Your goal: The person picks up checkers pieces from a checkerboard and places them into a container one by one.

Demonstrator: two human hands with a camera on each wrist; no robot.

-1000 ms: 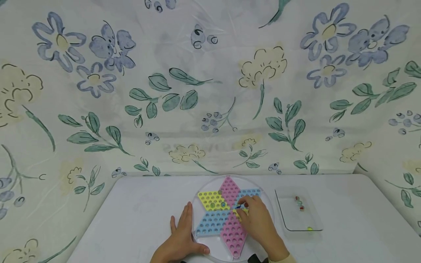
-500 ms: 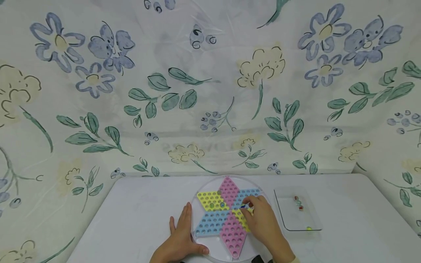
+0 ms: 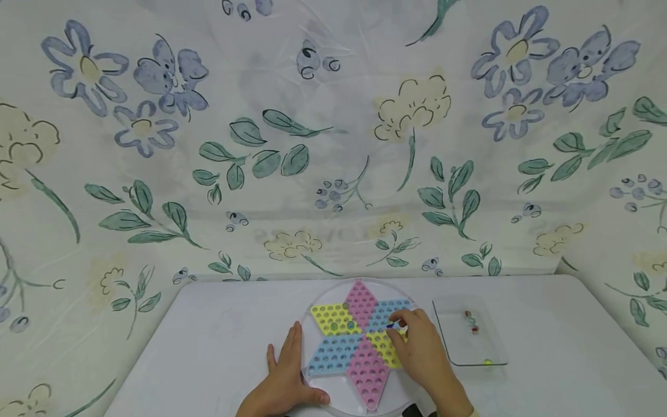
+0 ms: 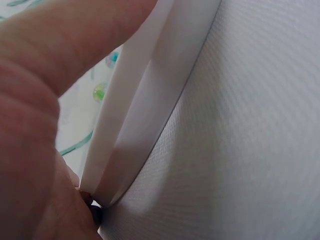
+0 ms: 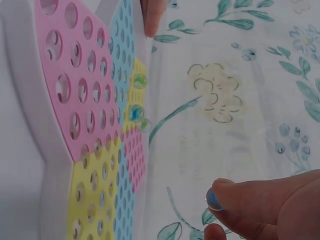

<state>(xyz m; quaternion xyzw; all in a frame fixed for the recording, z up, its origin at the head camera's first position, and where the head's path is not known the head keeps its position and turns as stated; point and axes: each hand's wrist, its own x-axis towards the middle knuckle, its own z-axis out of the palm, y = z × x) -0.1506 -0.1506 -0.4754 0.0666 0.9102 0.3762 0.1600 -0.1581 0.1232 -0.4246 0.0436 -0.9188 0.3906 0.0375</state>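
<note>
The right hand pinches a glassy marble over a perforated star.

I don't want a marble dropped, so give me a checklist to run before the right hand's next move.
1. Blue marble pinched by the right hand: ok.
2. Left hand against the edge of the board: ok.
3. Blue marble set down: not ok, it is between the fingers.
4. Board beneath the right hand free of marbles: cannot tell, the hand covers it.
5. Marbles in the clear tray: ok, several there.
</note>
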